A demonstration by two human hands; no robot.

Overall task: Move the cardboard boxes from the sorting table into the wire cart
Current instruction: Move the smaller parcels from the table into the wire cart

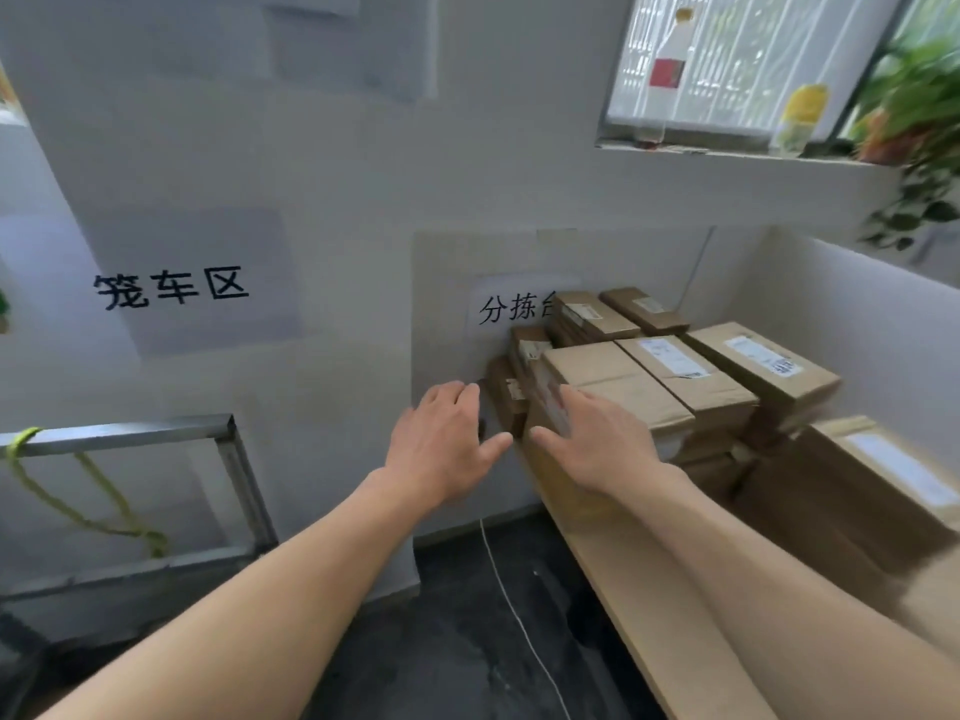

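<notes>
Two bare forearms (270, 589) reach out. The left hand (441, 444) and right hand (597, 444) are spread and hold nothing, flanking the near corner of the top cardboard box (613, 376) on the sorting table (649, 615). Clasp opposite sides squarely, lift level, then swing left toward the wire cart (130, 433).

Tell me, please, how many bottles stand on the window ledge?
2. A tall clear bottle with a red label stands left on the ledge; a shorter yellow bottle stands further right, near the plant. The plant could hide more.
</notes>
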